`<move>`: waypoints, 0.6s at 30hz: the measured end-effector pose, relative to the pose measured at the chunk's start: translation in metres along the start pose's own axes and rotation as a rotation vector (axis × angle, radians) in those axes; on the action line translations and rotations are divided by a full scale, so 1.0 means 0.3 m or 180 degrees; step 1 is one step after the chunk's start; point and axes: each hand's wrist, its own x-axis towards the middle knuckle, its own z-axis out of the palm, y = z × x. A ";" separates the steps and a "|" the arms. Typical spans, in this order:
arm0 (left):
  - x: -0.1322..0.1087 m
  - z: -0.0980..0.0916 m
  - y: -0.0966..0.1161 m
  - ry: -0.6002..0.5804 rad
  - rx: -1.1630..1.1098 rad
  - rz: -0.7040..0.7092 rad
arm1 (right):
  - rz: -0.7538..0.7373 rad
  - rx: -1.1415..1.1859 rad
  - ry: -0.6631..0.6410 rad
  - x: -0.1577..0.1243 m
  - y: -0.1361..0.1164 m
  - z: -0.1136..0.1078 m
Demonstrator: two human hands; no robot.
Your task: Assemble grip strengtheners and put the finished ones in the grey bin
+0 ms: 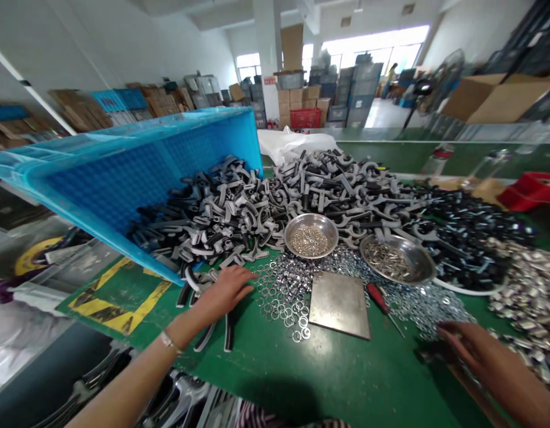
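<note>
My left hand [232, 286] is low over the green table, its fingers stretched toward loose metal rings [269, 291] and apparently holding nothing. Beneath and beside it lie a few grey handle parts with black grips [229, 333]. At the right, my right hand [477, 351] is close to a spread of small silver washers [444, 306]. Motion smears its fingers, so whether they hold anything is unclear. Between the hands are a square metal plate [339, 304] and a screwdriver with a red handle [378, 298].
A tipped blue crate [136, 160] spills a heap of grey handle parts [332, 178]. Two steel bowls [290, 242] [429, 270] hold small metal pieces. Black parts with screws [471, 232] and shiny metal pieces [531, 285] are piled at right, near a red bin [528, 191].
</note>
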 end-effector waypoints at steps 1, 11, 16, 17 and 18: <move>0.076 0.037 0.068 0.0112 -0.0085 0.0187 | 0.0020 -0.0076 -0.0194 0.060 -0.036 0.039; 0.714 0.368 0.543 0.0123 0.0485 0.1638 | 0.0694 -0.0206 0.0004 0.213 -0.208 0.285; 0.768 0.396 0.541 0.0135 0.0575 0.1642 | 0.0731 0.0708 -0.0155 0.176 -0.191 0.229; 0.768 0.395 0.535 0.0135 0.0573 0.1632 | 0.0783 0.1056 -0.0210 0.167 -0.201 0.216; 0.766 0.393 0.529 0.0132 0.0564 0.1622 | 0.0878 0.1528 -0.0259 0.157 -0.214 0.205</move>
